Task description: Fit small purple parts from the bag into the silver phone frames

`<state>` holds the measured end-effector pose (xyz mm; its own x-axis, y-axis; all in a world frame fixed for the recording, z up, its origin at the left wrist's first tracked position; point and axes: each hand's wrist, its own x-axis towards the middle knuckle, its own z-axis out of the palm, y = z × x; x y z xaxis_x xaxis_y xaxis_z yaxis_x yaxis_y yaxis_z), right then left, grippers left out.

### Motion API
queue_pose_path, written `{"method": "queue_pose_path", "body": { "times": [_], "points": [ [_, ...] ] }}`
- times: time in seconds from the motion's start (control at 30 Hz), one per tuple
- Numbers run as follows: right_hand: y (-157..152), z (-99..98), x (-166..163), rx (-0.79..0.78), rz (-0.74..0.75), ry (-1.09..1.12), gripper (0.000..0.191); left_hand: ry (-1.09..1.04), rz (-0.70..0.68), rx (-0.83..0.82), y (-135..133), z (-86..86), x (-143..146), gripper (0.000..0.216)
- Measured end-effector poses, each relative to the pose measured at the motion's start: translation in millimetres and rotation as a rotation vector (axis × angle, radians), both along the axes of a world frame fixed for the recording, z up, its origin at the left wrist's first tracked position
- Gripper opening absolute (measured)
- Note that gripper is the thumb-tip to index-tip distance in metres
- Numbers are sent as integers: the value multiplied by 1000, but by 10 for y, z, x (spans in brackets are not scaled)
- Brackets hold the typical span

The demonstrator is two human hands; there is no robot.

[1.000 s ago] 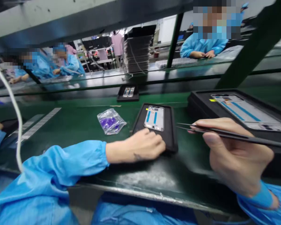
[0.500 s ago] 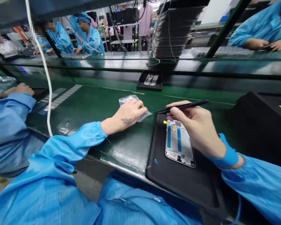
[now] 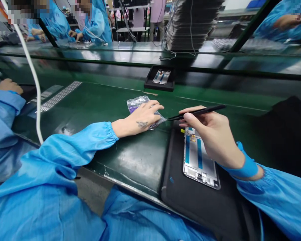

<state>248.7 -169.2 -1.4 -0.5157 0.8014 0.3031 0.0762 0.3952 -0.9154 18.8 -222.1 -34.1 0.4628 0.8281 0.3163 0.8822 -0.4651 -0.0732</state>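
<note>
My left hand (image 3: 140,119) lies on a small clear plastic bag (image 3: 136,102) with purple contents, fingers curled over it on the green belt. My right hand (image 3: 210,134) holds black tweezers (image 3: 198,112), tips pointing left toward the bag's edge. Below that hand a black tray (image 3: 180,190) overhangs the near edge of the belt and carries a white phone frame (image 3: 199,159) with two blue strips and a yellow tab at its top corner.
A second black tray (image 3: 160,79) with a phone frame sits farther back on the belt. A white cable (image 3: 31,73) hangs at left. A neighbour's sleeve and hand (image 3: 6,86) rest at far left. Stacked trays (image 3: 188,25) and other workers are behind the shelf.
The tray with the phone frame came from mid-belt to the near edge. My left hand left the tray and settled on the plastic bag. The tweezers swung toward the bag.
</note>
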Motion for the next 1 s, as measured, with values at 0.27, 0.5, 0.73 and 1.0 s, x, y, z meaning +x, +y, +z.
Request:
{"method": "queue_pose_path", "body": {
  "times": [0.27, 0.5, 0.73, 1.0],
  "points": [
    [-27, 55, 172, -13, -54, -41, 28, -6, -78, -119, 21, 92, -29, 23],
    [-119, 53, 560, 59, -189, -78, 23, -767, -87, -317, -253, 260, 349, 6],
    [-181, -3, 682, 51, -224, -35, 16, -1654, 176, -911, -348, 126, 787, 8],
    [-221, -27, 611, 51, -138, -88, 22, -1838, 288, -893, -374, 76, 743, 13]
  ]
}}
